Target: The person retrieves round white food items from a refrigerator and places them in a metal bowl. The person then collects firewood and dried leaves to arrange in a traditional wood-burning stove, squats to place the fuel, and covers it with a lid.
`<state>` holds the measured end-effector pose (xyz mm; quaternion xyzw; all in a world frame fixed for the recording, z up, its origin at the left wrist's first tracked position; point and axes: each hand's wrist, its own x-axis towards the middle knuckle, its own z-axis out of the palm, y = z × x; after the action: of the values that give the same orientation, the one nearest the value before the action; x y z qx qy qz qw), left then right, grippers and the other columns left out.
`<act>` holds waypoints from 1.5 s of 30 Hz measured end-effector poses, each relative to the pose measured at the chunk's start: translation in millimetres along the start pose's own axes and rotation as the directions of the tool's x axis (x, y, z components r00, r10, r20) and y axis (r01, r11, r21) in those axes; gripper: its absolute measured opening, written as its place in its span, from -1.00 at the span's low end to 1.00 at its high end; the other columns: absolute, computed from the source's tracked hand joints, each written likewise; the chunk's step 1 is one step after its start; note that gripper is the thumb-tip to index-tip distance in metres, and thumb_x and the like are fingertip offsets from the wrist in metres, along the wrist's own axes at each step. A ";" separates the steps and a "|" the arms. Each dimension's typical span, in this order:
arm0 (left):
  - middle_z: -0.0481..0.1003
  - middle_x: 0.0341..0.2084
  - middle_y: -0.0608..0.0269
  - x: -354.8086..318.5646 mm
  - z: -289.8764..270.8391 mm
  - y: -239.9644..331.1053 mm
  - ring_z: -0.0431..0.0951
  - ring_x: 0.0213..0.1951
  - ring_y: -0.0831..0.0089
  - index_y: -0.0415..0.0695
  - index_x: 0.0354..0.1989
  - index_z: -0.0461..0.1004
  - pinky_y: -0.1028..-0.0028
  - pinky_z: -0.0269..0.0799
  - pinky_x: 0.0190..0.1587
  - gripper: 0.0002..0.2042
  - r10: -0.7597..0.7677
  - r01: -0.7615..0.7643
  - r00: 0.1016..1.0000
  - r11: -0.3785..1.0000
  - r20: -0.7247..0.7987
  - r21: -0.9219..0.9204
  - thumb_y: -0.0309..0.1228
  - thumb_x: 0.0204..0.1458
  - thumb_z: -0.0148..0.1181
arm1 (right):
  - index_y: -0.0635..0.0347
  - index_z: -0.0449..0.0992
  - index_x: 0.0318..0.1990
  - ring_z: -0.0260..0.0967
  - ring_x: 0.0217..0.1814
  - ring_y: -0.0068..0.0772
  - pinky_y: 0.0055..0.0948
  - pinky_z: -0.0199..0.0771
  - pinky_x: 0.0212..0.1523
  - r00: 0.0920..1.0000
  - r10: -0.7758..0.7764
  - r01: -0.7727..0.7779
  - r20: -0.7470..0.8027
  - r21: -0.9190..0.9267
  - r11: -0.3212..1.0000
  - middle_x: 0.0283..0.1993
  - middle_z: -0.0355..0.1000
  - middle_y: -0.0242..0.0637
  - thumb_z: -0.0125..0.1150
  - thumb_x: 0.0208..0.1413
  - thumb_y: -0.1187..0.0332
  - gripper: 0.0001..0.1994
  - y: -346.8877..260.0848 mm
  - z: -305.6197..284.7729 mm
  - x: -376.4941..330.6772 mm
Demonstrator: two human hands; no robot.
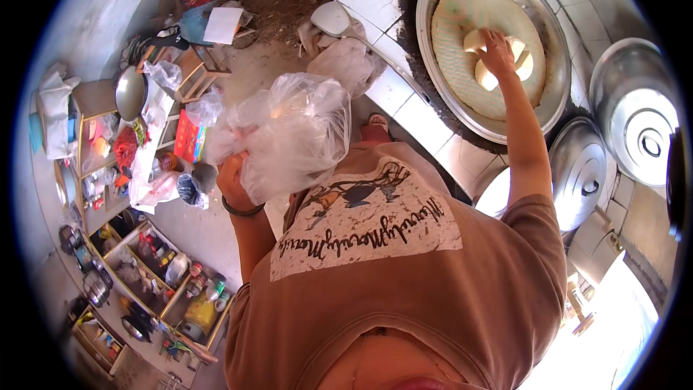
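My left hand (pixel 232 182) is closed on the gathered edge of a large clear plastic bag (pixel 296 141), which puffs out in front of my shirt. Several pale steamed buns (pixel 485 76) sit close together on a round, light steamer cloth (pixel 462 22) inside a wide metal pan (pixel 431 65). Over at the pan, my right hand (pixel 497 52) reaches down among the buns, with its fingers curled over one of them. The palm side of that hand is hidden.
The pan is set in a white tiled stove top (pixel 390 90). Big metal lids (pixel 581 166) lean at the right. A white long-handled scoop (pixel 332 19) lies at the tile edge. Shelves (pixel 101 97) and open drawers (pixel 148 245) crowded with bottles and bags stand at the left.
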<state>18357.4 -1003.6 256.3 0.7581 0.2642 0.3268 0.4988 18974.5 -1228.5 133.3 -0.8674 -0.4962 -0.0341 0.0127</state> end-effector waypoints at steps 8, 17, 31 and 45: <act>0.48 0.06 0.11 25.6 21.2 29.9 0.48 0.09 0.31 -0.29 0.21 0.32 0.34 0.35 0.18 -0.57 -0.430 0.318 0.894 0.808 -0.127 -0.496 -0.58 0.13 0.11 | 0.10 0.46 0.13 0.39 0.18 -0.24 -0.28 0.46 0.08 0.966 -0.253 0.186 -0.057 0.832 0.523 0.26 0.39 -0.19 0.46 -0.01 0.18 -0.46 -212.1 -149.4 1.4; 0.49 -0.42 0.29 27.8 -0.5 28.4 0.43 -0.45 0.51 -0.23 -0.26 0.50 0.48 0.32 -0.36 -0.73 -0.547 0.358 0.760 0.804 -0.352 -0.476 -0.23 0.28 0.09 | 0.19 0.60 -0.16 0.40 -0.49 -0.64 -0.57 0.44 -0.53 0.557 -0.788 -0.044 0.263 0.957 0.288 -0.39 0.57 -0.36 0.17 0.20 0.29 -0.81 -363.7 -162.7 74.8; 0.53 -0.39 0.35 -13.3 -53.3 20.1 0.40 -0.54 0.67 -0.18 -0.17 0.55 0.61 0.17 -0.60 -0.75 -0.657 0.318 0.582 0.726 -0.478 -0.610 -0.23 0.26 0.12 | 0.20 0.50 -0.03 0.46 -0.06 0.05 -0.11 0.49 -0.09 0.847 -0.184 0.507 -0.499 0.652 0.564 -0.12 0.49 -0.04 0.33 0.05 0.26 -0.65 -417.2 -127.2 150.3; 0.58 -0.17 0.13 -5.8 -36.3 45.4 0.51 -0.11 0.39 -0.31 -0.12 0.54 0.36 0.36 0.03 -0.75 -0.503 0.332 0.815 0.813 -0.289 -0.478 -0.37 0.27 0.03 | 0.23 0.53 -0.17 0.52 -0.22 -0.13 -0.17 0.49 -0.18 0.663 -0.746 0.679 -0.061 0.468 0.565 -0.29 0.53 -0.14 0.18 -0.08 0.41 -0.74 -504.2 -82.2 -16.1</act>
<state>18329.5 -1003.1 307.6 0.4747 0.4505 0.4023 0.6402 18528.0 -991.2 208.2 -0.5638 -0.7969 0.1427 0.1634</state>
